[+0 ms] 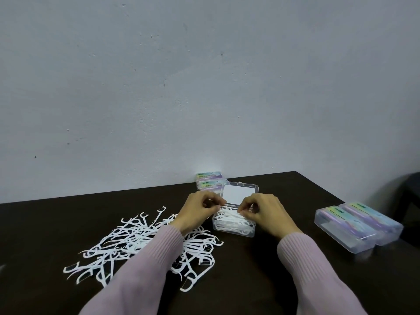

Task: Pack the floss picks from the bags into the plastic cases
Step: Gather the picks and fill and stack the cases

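A clear plastic case (234, 229) stands open on the dark table, its lid (241, 189) tilted up at the back, and it holds many white floss picks. My left hand (200, 210) and my right hand (261, 211) hover over the case's open top, fingers curled, each pinching floss picks (228, 212) at the top of the heap inside. A loose pile of white floss picks (136, 242) lies spread on the table to the left, partly under my left forearm.
Two closed cases with pastel labels (356, 228) lie side by side at the right, near the table's edge. Another two labelled cases (210, 180) sit against the wall behind the open case. A dark chair (409, 196) stands beyond the table's right end.
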Demonstrator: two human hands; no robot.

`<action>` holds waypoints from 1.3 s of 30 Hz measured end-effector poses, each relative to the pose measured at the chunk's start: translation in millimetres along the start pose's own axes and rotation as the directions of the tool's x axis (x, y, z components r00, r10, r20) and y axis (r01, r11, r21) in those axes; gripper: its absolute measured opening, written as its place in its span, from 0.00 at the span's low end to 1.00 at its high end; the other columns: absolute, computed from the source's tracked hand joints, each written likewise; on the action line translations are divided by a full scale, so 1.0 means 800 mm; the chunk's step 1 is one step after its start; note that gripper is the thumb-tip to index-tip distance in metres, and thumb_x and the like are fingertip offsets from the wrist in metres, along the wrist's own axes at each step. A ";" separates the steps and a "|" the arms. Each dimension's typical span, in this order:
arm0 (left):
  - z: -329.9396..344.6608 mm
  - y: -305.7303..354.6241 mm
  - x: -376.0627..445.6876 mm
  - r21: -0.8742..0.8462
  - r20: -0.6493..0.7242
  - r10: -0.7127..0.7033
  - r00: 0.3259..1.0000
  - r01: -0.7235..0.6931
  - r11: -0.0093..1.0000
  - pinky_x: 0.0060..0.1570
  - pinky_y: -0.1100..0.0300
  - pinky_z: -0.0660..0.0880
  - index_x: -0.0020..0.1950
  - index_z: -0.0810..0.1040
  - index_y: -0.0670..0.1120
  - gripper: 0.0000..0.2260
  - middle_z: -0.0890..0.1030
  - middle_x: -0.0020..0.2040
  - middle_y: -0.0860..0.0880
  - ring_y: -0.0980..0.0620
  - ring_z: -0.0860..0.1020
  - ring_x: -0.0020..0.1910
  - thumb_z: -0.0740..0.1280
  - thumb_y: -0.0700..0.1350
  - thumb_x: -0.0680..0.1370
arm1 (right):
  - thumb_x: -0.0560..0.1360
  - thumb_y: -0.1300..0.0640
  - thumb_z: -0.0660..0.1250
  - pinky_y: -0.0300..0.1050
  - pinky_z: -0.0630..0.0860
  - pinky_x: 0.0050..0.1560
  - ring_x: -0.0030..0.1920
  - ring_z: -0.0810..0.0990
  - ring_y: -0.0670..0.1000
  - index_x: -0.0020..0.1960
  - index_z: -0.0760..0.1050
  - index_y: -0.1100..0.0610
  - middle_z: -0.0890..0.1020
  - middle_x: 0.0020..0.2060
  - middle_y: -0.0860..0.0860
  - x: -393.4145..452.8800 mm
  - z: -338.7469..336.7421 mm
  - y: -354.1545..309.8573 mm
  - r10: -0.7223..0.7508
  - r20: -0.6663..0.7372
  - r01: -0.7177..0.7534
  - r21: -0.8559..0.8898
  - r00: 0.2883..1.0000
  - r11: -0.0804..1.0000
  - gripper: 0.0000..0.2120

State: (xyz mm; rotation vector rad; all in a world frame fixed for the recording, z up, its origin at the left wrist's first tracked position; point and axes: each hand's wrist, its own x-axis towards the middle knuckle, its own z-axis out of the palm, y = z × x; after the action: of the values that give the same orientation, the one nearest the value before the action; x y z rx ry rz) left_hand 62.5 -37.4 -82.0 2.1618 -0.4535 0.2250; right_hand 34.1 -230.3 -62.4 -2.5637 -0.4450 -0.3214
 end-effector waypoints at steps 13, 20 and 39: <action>-0.022 0.015 -0.016 0.016 -0.006 0.025 1.000 -0.025 1.000 0.48 0.72 0.74 0.54 0.82 0.47 0.08 0.83 0.49 0.54 0.64 0.79 0.48 0.66 0.41 0.78 | 0.73 0.50 0.68 0.42 0.72 0.53 0.43 0.75 0.43 0.46 0.81 0.49 0.76 0.42 0.42 0.002 0.000 -0.013 -0.081 -0.027 0.081 0.009 0.996 0.997 0.05; -0.064 0.016 -0.056 0.123 0.066 0.005 0.998 -0.013 0.992 0.54 0.64 0.76 0.53 0.83 0.49 0.07 0.83 0.49 0.56 0.63 0.79 0.49 0.67 0.42 0.77 | 0.74 0.54 0.67 0.34 0.66 0.47 0.47 0.72 0.42 0.49 0.80 0.50 0.77 0.46 0.44 -0.006 0.011 -0.056 -0.274 0.070 0.272 0.035 0.959 0.962 0.06; -0.162 -0.019 -0.174 0.392 0.196 -0.329 0.924 0.234 0.890 0.61 0.67 0.67 0.61 0.75 0.58 0.25 0.72 0.62 0.58 0.63 0.70 0.61 0.77 0.55 0.66 | 0.72 0.50 0.70 0.31 0.68 0.42 0.43 0.73 0.42 0.56 0.77 0.53 0.78 0.45 0.46 -0.017 0.052 -0.102 -0.279 0.305 0.309 -0.053 0.911 0.950 0.14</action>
State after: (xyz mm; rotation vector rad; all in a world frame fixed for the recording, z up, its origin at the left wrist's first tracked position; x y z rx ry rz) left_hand -58.3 109.0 -61.4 2.6053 -0.2439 -0.1546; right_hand -3.1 -145.6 -65.4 -2.6498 -0.9554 -0.0639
